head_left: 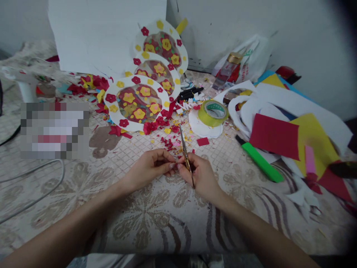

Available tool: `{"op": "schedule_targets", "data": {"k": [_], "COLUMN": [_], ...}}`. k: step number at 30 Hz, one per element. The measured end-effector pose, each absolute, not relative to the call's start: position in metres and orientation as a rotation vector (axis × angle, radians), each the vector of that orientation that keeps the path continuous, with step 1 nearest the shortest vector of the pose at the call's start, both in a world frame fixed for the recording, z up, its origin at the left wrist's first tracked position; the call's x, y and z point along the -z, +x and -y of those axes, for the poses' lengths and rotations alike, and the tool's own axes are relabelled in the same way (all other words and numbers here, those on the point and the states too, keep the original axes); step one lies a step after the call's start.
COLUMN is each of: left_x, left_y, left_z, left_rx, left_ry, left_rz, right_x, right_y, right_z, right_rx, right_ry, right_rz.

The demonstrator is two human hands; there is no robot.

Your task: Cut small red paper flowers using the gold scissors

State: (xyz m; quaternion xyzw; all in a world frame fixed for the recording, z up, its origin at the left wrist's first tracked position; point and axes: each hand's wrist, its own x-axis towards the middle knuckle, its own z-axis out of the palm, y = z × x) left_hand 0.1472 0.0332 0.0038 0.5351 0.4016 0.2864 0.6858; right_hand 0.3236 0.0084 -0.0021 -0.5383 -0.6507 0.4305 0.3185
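Fingertip work at the center of the frame. Your left hand [152, 165] pinches a small dark-red piece [176, 166] between thumb and fingers; the piece lies at the fingertips, mostly hidden, so its shape cannot be told. Your right hand [202, 173] meets it from the right side of the frame, its thumb and forefinger at the same piece, while it also grasps the scissors [184, 147]. These lie along the fingers of that hand, just right of the piece, blades pointing toward the top of the frame. Directly above your hands, paper scraps [170, 143] litter the patterned worktop [125, 219], with a red rectangle [203, 141] just above your right hand. At upper center, three flower-decorated ovals overlap, the frontmost oval [136, 102] nearest you. Right of center, a roll of tape [206, 118] rests on white paper [206, 131]. Farther right lie a green cutter [262, 162] and, beyond it, a red sheet [275, 136] overlapping a yellow sheet [315, 137].
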Motion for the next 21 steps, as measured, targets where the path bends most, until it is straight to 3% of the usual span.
{"op": "schedule_targets", "data": {"k": [7,21], "left_x": [-0.002,-0.004], "left_y": [0.149,0.146], "left_z": [-0.032,-0.034], "left_rx": [-0.648,-0.738], "left_ry": [1.165,1.141], "left_rz": [-0.902,-0.939], "right_x": [-0.003,0.0], "right_y": [0.323,0.325], "right_z": [-0.01,-0.011], "right_rx": [-0.878,-1.294], "right_ry": [-1.506,-1.392], "right_rz": [1.897,1.611]}}
